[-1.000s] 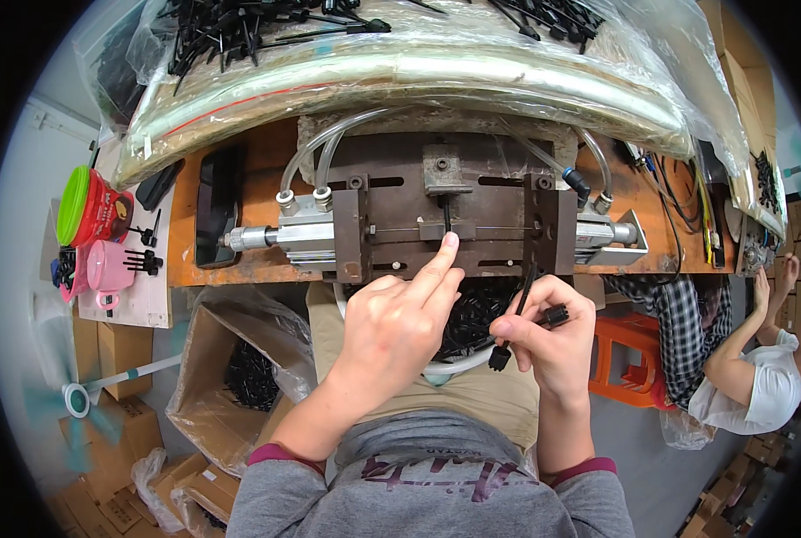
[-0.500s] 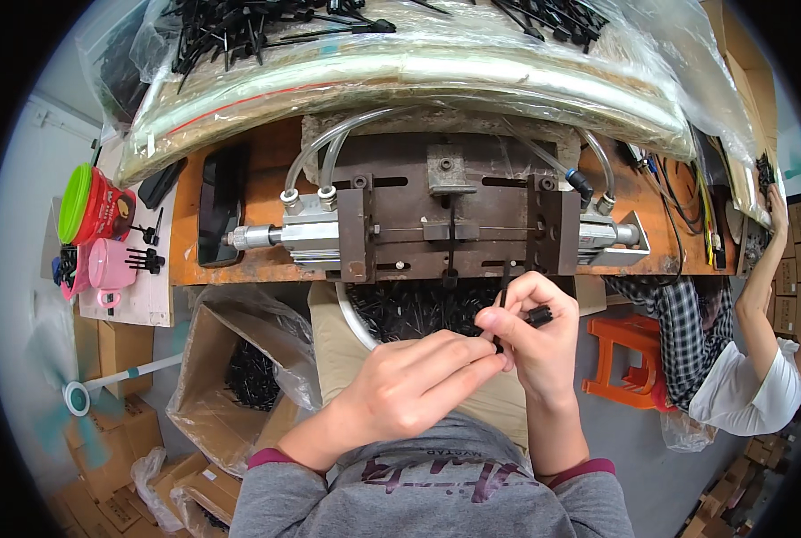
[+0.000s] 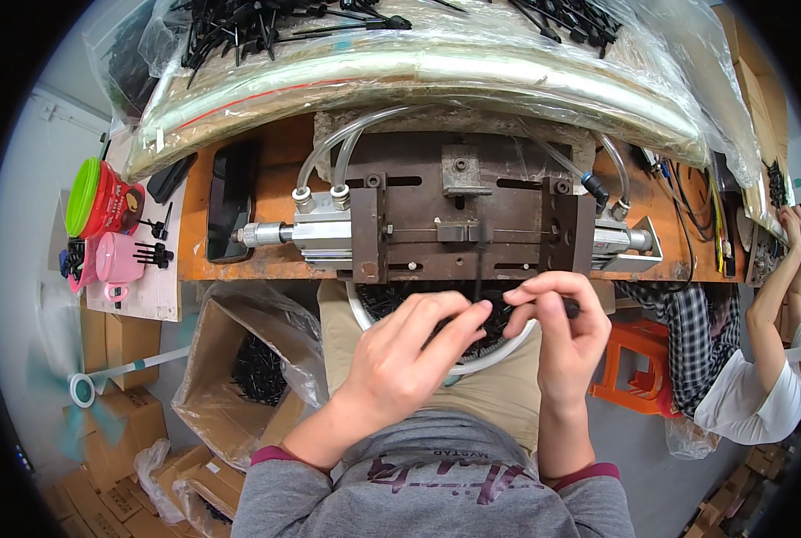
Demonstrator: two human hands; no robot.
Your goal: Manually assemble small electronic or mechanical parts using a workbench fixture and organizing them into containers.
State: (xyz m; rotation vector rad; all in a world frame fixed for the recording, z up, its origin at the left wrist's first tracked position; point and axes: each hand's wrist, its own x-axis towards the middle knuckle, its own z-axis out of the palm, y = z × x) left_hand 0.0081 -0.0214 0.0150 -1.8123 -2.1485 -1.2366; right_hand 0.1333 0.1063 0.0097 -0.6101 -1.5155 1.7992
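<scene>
A thin black rod (image 3: 480, 260), smeared by motion, stands nearly upright at the front of the metal clamping fixture (image 3: 409, 247). Its lower end meets the fingertips of my left hand (image 3: 409, 354), which are drawn together around it as far as the blur shows. My right hand (image 3: 566, 336) is curled, its fingers closed on a small black part (image 3: 571, 308) that is mostly hidden. The small centre block (image 3: 457, 232) of the fixture lies just left of the rod. Below and behind my hands, a container of black parts (image 3: 378, 298) with a white rim rests over my lap.
Air cylinders (image 3: 322, 235) with clear hoses flank the fixture. A plastic-wrapped ledge (image 3: 418, 67) bears heaps of black pieces. On the left are a phone (image 3: 230, 202), a pink cup (image 3: 118, 258) and a lined carton (image 3: 230, 359). A co-worker's arm (image 3: 772, 296) and an orange stool (image 3: 633, 368) are right.
My hands have parted, the right one shifting right. The black rod at the fixture's centre block is gone from there, and a blurred rod now shows to the right of it. The view has shifted slightly.
</scene>
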